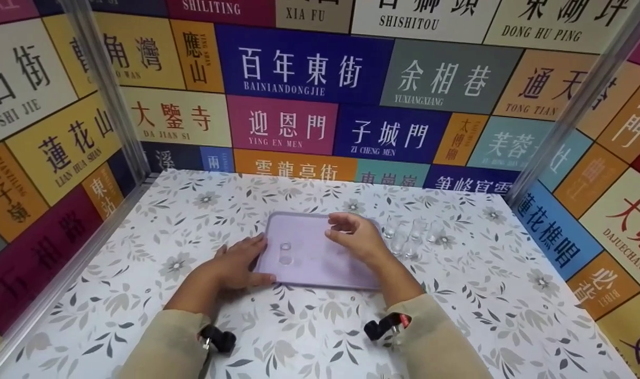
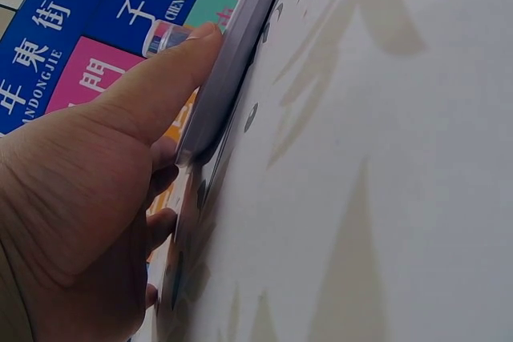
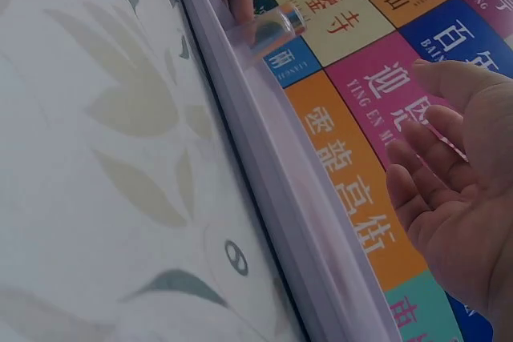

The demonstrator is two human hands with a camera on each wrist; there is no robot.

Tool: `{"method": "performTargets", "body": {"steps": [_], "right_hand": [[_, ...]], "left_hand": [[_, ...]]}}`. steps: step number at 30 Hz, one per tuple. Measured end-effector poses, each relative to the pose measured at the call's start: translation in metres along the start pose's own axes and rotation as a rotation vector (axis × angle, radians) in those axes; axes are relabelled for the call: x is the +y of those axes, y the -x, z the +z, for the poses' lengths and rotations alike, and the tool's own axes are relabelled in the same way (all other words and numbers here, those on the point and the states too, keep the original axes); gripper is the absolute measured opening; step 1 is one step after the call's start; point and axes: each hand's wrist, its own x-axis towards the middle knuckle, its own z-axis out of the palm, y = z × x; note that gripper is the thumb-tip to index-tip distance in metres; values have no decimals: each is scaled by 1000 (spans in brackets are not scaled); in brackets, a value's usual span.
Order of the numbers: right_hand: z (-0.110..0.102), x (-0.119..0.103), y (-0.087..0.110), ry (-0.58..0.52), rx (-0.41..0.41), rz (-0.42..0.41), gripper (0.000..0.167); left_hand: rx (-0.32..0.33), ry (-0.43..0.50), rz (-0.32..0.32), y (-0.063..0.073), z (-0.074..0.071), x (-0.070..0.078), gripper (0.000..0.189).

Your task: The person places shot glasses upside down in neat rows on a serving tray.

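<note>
A light purple tray (image 1: pixel 309 271) lies on the patterned tabletop. On its left part stands one small clear glass (image 1: pixel 285 253), upright. My left hand (image 1: pixel 240 263) holds the tray's near left corner, thumb on the near rim and fingers along the left side; the thumb on the rim also shows in the left wrist view. Over the tray's right part hovers my right hand (image 1: pixel 355 237), its fingers loosely bent with nothing between them. In the right wrist view that hand (image 3: pixel 457 182) is raised above the tray's rim (image 3: pixel 264 174).
Several small clear glasses (image 1: pixel 412 237) stand grouped just right of the tray, partly behind the right hand. Panels with printed street names (image 1: pixel 304 68) wall in the table's back and both sides. Floral cloth (image 1: pixel 309 331) covers the tabletop.
</note>
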Motion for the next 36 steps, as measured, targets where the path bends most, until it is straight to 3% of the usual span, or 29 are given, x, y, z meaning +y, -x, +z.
{"method": "performTargets", "body": {"steps": [10, 25, 36], "right_hand": [[-41, 2, 2, -54, 92, 16, 49], [-126, 28, 20, -1, 233, 111, 58], [-167, 42, 34, 45, 322, 152, 68]], "left_hand": [[-7, -33, 21, -1, 1, -3, 114], [-2, -29, 23, -2, 0, -4, 115], [4, -25, 31, -2, 0, -4, 116]]}}
